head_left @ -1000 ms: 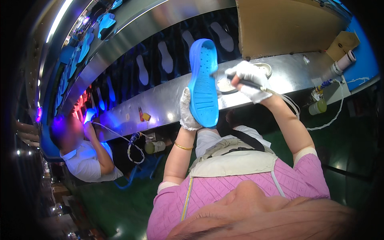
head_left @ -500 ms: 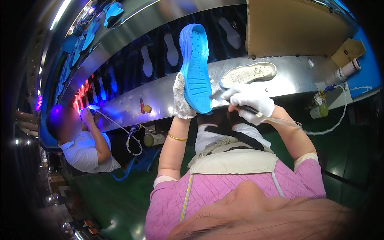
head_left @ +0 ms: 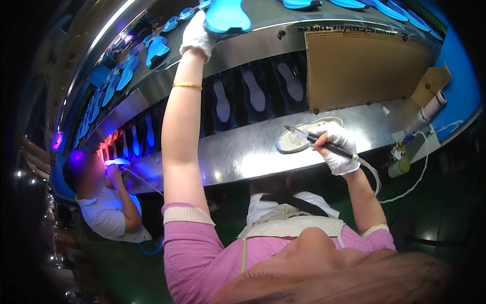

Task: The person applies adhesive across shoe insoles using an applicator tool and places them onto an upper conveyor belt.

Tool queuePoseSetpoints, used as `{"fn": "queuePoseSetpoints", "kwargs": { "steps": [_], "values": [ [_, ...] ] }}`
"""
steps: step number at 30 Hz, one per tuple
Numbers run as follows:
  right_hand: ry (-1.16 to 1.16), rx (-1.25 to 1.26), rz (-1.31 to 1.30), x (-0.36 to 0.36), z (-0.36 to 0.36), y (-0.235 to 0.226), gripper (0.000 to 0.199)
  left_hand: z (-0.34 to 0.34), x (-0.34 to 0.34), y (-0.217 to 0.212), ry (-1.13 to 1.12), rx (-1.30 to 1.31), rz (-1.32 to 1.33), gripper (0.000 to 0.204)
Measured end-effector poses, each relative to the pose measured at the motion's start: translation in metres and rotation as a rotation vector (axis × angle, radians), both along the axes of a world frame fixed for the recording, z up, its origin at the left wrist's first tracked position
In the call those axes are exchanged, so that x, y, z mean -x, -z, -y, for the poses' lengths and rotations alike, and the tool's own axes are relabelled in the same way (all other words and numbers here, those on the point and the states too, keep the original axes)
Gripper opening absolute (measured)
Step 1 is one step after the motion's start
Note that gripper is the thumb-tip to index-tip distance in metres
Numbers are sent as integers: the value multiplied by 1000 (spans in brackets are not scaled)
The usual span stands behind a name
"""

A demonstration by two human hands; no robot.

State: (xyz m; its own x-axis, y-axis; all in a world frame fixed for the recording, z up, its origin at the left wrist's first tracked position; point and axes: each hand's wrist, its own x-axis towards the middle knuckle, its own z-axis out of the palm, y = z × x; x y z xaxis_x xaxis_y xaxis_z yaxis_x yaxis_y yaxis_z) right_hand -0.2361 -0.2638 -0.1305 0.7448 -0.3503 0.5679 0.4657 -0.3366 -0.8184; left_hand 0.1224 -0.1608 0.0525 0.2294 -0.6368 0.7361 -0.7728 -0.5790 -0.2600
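Two white-gloved hands work well apart here, seen from above the person's head. The left hand (head_left: 198, 34) is raised high on an outstretched arm, its fingers closed around the near end of a bright blue shoe sole (head_left: 227, 15), which lies at the upper shelf (head_left: 283, 31) among a row of other blue soles (head_left: 129, 68). A thin gold bangle (head_left: 187, 85) circles that wrist. The right hand (head_left: 338, 149) is lower and to the right, closed in a pen-like grip on a slim dark tool (head_left: 316, 140) whose tip points left, over a pale grey-white sole (head_left: 304, 136). That pale sole lies flat on the shiny metal tabletop (head_left: 238, 159), touching it, just left of the right hand. A thin hose (head_left: 373, 175) trails from the tool down past the wrist.

Behind the tabletop runs a dark belt printed with pale sole outlines (head_left: 255, 91). A brown cardboard sheet (head_left: 362, 68) stands to the right of it. At the far right edge are a white roll (head_left: 430, 109) and a small yellow-green bottle (head_left: 399, 166). At lower left, another person in a white shirt (head_left: 109, 215) sits under violet light.
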Motion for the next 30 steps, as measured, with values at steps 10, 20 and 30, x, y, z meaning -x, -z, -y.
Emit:
{"fn": "queuePoseSetpoints", "kwargs": {
  "steps": [10,20,30],
  "values": [
    [99,-97,-141,-3,19,43,21,-57,-74,4,-772,71,-166,55],
    [56,-38,-120,0,5,41,22,-120,14,16,12,292,-216,28],
    [-50,-427,-138,-14,13,73,24,-172,119,29,1355,1361,-1273,38]
  ]
}}
